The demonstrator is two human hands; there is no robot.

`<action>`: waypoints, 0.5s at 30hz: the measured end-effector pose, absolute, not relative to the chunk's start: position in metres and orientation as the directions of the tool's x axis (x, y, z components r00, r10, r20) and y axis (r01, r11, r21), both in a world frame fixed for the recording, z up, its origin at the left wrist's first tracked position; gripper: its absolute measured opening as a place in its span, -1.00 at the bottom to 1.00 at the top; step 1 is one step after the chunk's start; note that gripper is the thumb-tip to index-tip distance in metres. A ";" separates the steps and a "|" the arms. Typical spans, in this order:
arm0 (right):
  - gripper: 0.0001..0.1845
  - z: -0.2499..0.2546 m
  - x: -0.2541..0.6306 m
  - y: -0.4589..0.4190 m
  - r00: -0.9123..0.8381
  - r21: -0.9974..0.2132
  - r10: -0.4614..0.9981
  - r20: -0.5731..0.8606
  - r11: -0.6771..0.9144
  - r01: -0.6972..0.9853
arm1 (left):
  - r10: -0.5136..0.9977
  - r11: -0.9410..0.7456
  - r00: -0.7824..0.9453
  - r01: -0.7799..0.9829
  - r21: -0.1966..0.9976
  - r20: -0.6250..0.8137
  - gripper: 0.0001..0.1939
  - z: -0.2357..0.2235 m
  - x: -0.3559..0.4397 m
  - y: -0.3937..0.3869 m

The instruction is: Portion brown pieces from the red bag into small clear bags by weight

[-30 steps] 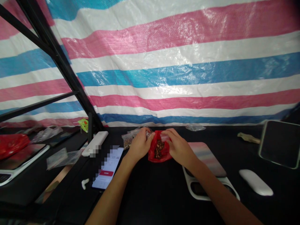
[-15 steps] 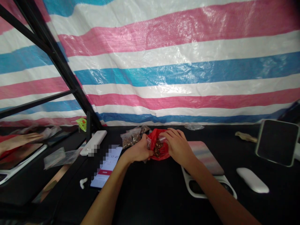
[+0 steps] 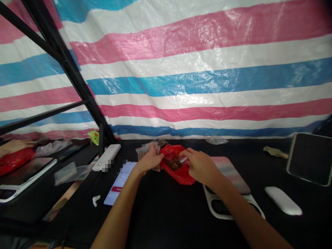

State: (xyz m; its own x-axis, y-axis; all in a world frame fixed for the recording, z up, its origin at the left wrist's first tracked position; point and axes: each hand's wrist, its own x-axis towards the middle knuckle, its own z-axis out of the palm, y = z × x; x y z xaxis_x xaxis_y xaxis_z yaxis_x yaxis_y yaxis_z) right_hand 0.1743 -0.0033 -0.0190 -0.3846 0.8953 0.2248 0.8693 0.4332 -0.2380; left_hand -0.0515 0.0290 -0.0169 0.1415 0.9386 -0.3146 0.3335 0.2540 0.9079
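A red plastic bag (image 3: pixel 179 172) with small brown pieces inside lies open on the black table (image 3: pixel 168 214), near its far edge. My left hand (image 3: pixel 149 161) is closed on the bag's left rim, and a clear small bag shows under its fingers. My right hand (image 3: pixel 200 166) pinches a small clear bag (image 3: pixel 183 159) at the red bag's mouth. Behind my left hand lie clear bags of brown pieces (image 3: pixel 151 147).
A phone (image 3: pixel 119 183) and a white power bank (image 3: pixel 106 157) lie left of my hands, a small scale (image 3: pixel 232 188) lies under my right forearm. Right: a white oblong case (image 3: pixel 283 201), a second dark scale (image 3: pixel 310 158). Left: another station with a red bag (image 3: pixel 14 159).
The red bag has spread out lower and to the right. My left hand shifted from its lower left edge up to its left rim. The right hand stays at the mouth.
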 end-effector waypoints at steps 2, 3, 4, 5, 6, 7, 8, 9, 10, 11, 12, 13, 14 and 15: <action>-0.52 -0.020 0.176 -0.002 -0.405 -0.201 0.890 0.208 0.445 0.873 | 0.905 0.311 0.163 0.374 0.873 -0.392 -0.46 -0.016 -0.048 0.025; -0.53 -0.020 0.176 -0.002 -0.411 -0.201 0.888 0.207 0.450 0.870 | 0.900 0.324 0.163 0.369 0.871 -0.404 -0.47 -0.017 -0.046 0.024; -0.55 -0.021 0.176 -0.002 -0.412 -0.208 0.887 0.208 0.452 0.867 | 0.905 0.322 0.162 0.344 0.882 -0.393 -0.50 -0.018 -0.044 0.023; -0.58 -0.022 0.176 -0.001 -0.413 -0.217 0.887 0.208 0.454 0.864 | 0.917 0.309 0.153 0.311 0.898 -0.369 -0.52 -0.019 -0.042 0.023; -0.59 -0.024 0.176 -0.001 -0.413 -0.226 0.887 0.205 0.454 0.862 | 0.927 0.299 0.142 0.279 0.913 -0.347 -0.55 -0.020 -0.040 0.024; -0.59 -0.025 0.176 -0.001 -0.412 -0.237 0.888 0.202 0.453 0.860 | 0.933 0.297 0.131 0.244 0.923 -0.335 -0.56 -0.022 -0.039 0.026; -0.57 -0.027 0.176 -0.001 -0.413 -0.248 0.889 0.198 0.453 0.856 | 0.935 0.301 0.126 0.208 0.931 -0.331 -0.57 -0.023 -0.037 0.027; -0.54 -0.028 0.177 -0.001 -0.414 -0.263 0.889 0.194 0.454 0.852 | 0.934 0.311 0.129 0.168 0.935 -0.334 -0.56 -0.024 -0.036 0.028; -0.51 -0.029 0.177 -0.001 -0.416 -0.280 0.889 0.189 0.455 0.845 | 0.930 0.325 0.139 0.124 0.938 -0.341 -0.56 -0.024 -0.035 0.030; -0.49 -0.029 0.177 -0.001 -0.419 -0.299 0.890 0.181 0.456 0.838 | 0.925 0.336 0.156 0.085 0.938 -0.346 -0.56 -0.023 -0.035 0.030; -0.50 -0.029 0.177 -0.002 -0.419 -0.318 0.892 0.172 0.453 0.833 | 0.921 0.342 0.177 0.055 0.938 -0.346 -0.57 -0.022 -0.034 0.030; -0.53 -0.029 0.177 -0.002 -0.419 -0.334 0.895 0.156 0.446 0.830 | 0.919 0.339 0.200 0.034 0.940 -0.339 -0.60 -0.020 -0.034 0.030; -0.59 -0.027 0.176 -0.003 -0.417 -0.344 0.899 0.136 0.437 0.831 | 0.919 0.329 0.223 0.023 0.944 -0.326 -0.63 -0.018 -0.034 0.029; -0.65 -0.026 0.175 -0.004 -0.415 -0.345 0.902 0.118 0.429 0.835 | 0.920 0.314 0.241 0.019 0.949 -0.309 -0.66 -0.017 -0.034 0.028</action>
